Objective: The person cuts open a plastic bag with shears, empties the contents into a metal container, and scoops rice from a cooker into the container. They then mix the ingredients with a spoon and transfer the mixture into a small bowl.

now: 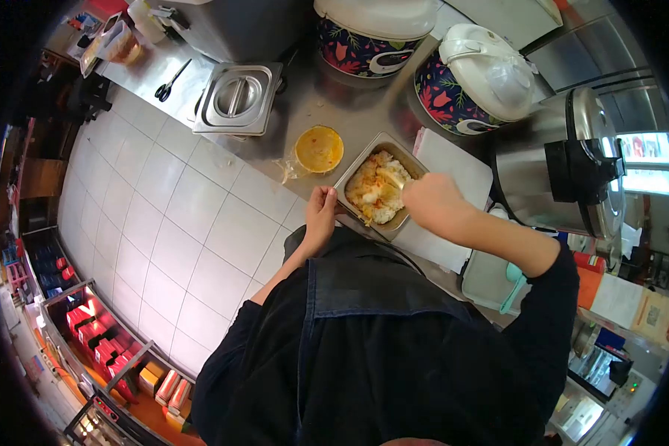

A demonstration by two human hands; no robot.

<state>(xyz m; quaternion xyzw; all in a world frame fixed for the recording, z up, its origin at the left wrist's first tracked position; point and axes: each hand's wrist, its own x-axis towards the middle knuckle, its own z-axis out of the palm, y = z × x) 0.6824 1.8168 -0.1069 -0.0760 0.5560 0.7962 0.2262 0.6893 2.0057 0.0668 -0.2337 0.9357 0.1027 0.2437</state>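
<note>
A rectangular metal pan point(398, 224) of white rice mixed with orange-yellow sauce point(375, 184) sits at the counter's front edge, close to my body. My left hand point(321, 215) is closed at the pan's left corner, thumb and fingers pinching the rim. My right hand point(438, 206) is wrapped round a pale spoon point(394, 179), whose end is down in the rice; the handle is hidden in my fist. Just beyond my left hand stands a round bowl point(319, 149) smeared with yellow sauce, with crumpled clear plastic point(288, 169) beside it.
Two floral-patterned rice cookers point(372, 44) and a large steel cooker point(531, 160) stand behind the pan. White paper point(453, 167) lies right of it. A lidded steel container point(236, 100) and black scissors point(172, 82) are at left. A turquoise spoon point(512, 286) rests on a tray point(483, 279).
</note>
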